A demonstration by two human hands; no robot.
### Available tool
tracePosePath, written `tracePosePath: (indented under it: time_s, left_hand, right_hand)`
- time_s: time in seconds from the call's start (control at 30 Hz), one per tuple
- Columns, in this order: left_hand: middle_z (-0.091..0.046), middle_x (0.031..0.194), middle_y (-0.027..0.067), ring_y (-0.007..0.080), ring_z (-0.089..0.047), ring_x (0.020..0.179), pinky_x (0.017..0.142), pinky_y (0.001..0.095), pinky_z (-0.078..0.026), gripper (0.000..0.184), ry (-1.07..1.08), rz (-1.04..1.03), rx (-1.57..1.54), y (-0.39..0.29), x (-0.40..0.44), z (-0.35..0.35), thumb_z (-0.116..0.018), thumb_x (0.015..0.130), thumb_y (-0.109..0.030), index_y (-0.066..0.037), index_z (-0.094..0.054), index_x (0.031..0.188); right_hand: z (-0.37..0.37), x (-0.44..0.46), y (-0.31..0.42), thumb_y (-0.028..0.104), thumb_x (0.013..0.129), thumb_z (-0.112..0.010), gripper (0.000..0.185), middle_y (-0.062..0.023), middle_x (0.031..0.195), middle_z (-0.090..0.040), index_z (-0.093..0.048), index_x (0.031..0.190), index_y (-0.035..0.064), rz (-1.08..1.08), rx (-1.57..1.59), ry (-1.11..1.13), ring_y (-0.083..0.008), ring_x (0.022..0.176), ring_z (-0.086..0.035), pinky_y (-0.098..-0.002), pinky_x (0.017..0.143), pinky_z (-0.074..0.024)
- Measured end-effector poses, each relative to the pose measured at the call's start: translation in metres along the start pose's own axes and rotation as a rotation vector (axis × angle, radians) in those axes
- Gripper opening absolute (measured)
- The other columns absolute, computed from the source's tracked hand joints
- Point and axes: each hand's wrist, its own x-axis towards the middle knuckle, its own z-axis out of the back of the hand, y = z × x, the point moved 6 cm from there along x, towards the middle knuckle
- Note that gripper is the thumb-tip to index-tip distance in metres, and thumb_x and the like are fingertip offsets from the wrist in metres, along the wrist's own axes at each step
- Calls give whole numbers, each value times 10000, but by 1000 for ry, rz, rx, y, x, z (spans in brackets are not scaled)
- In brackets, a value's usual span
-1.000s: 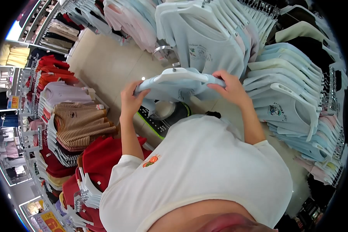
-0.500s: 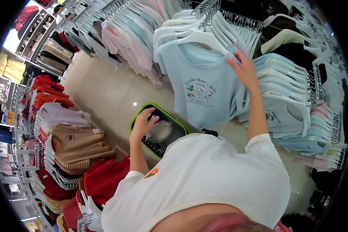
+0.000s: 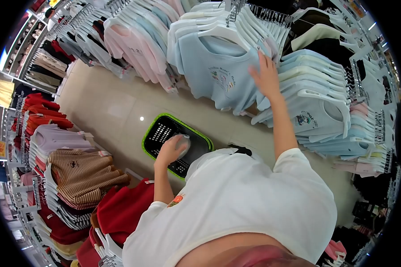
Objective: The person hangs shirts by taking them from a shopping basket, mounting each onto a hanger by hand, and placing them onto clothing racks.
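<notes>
A light blue printed T-shirt (image 3: 216,66) hangs on a white hanger (image 3: 225,33) at the front of a row of shirts, top centre. My right hand (image 3: 266,75) is at its right shoulder, fingers spread and slightly blurred, holding nothing. My left hand (image 3: 169,151) is empty, fingers apart, above a black basket with a green rim (image 3: 152,127) on the floor. Inside the basket, a round clear item (image 3: 183,144) lies partly behind my left fingers.
More pale shirts (image 3: 314,111) hang on the right rack. Pink shirts (image 3: 131,51) hang at the upper left. On the left are red tops (image 3: 124,207), a striped brown top (image 3: 82,171) and a lilac top (image 3: 60,138). Tiled floor (image 3: 98,95) lies between the racks.
The blue shirt, earlier held on its hanger between both hands, now hangs on the rack. My right hand has come off its shoulder, and my left hand stays low by the basket.
</notes>
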Motion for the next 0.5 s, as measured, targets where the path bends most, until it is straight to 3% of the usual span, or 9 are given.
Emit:
tracePosePath:
  time_s: [0.07, 0.17, 0.2, 0.27, 0.3, 0.33, 0.4, 0.43, 0.5]
  left_hand:
    - [-649, 1183, 219, 391, -615, 1094, 919, 435, -500, 513, 39, 13, -27, 16, -5, -18, -706, 860, -338, 2, -598, 1229]
    - [-642, 1181, 244, 409, -605, 1099, 924, 448, -494, 514, 116, 85, 9, 40, -10, -52, -690, 870, -351, 10, -600, 1223]
    - [-642, 1173, 255, 418, -597, 1108, 929, 458, -487, 536, 173, 111, 5, 41, -12, -60, -684, 871, -359, 19, -590, 1239]
    - [-654, 1159, 250, 414, -611, 1091, 929, 450, -491, 547, 203, 110, 9, 54, -16, -82, -682, 873, -369, 17, -588, 1249]
    - [-665, 1154, 239, 402, -627, 1081, 923, 436, -498, 531, 209, 113, 10, 59, -18, -93, -686, 874, -365, 13, -600, 1238]
    - [-667, 1143, 245, 399, -629, 1078, 926, 436, -497, 538, 200, 113, -7, 67, -19, -104, -688, 872, -367, 15, -601, 1242]
    - [-672, 1124, 249, 390, -638, 1069, 919, 433, -502, 541, 221, 133, -53, 80, -23, -125, -684, 874, -370, 19, -601, 1241]
    - [-673, 1118, 250, 387, -642, 1065, 914, 432, -504, 540, 233, 153, -70, 90, -25, -136, -682, 875, -369, 19, -601, 1241]
    - [-698, 1058, 224, 375, -670, 1002, 867, 426, -525, 501, 217, 220, -153, 107, -29, -156, -686, 876, -368, 10, -623, 1200]
  right_hand:
    - [0, -34, 16, 309, 841, -708, 860, -210, 1540, -288, -248, 1519, 49, 28, -293, -83, -419, 1361, -342, -537, 1075, -313]
    - [-32, -99, -9, 301, 812, -719, 996, -210, 1573, -200, -108, 1557, 49, -52, -157, -36, -457, 1391, -254, -613, 1094, -227]
    - [-49, -131, -20, 306, 793, -729, 971, -203, 1582, -203, -171, 1548, 59, -78, -186, 46, -457, 1375, -310, -593, 1100, -259]
    - [-96, -212, -56, 306, 796, -724, 897, -187, 1564, -278, -258, 1528, 79, -129, -269, 628, -433, 1360, -369, -561, 1106, -296]
    - [-142, -295, -118, 320, 805, -720, 763, -172, 1490, -420, -408, 1461, 86, -86, -189, 900, -377, 1336, -431, -515, 1104, -332]
    - [-164, -383, -166, 320, 883, -653, 573, -156, 1400, -543, -535, 1371, 43, -149, 31, 1083, -332, 1302, -492, -410, 1102, -368]
    - [-130, -503, -198, 294, 922, -602, 398, -143, 1221, -672, -647, 1228, 45, -783, 120, 1444, -312, 1180, -597, -401, 1016, -442]
    - [-109, -537, -200, 286, 922, -597, 394, -146, 1218, -672, -645, 1230, 45, -911, 76, 1484, -312, 1174, -601, -400, 1009, -446]
    - [-63, -567, -192, 270, 923, -586, 386, -150, 1211, -674, -642, 1232, 46, -972, 21, 1464, -313, 1162, -608, -399, 996, -454]
